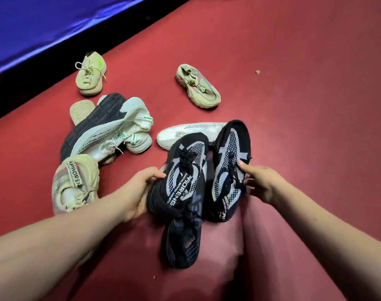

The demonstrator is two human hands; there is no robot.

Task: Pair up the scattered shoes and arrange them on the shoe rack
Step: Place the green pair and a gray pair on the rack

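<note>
1. The left hand (141,187) curls round the left black shoe (183,174). The right hand (259,183) grips the right black shoe (228,170). They sit side by side, toes the same way, likely to make a pair.
2. Both seem lifted just off the red floor (293,83). No shoe rack shows.
3. A dark shoe (183,242) lies under them, and a white shoe (185,132) lies just behind. A tan shoe (198,86) lies farther off.

The left hand (139,190), left of the black-and-grey knit trainers (185,170), is bare, the forearm uncovered as far as seen. The right hand (262,183), right of them, is likewise bare. Its one visible nail is plain.
</note>
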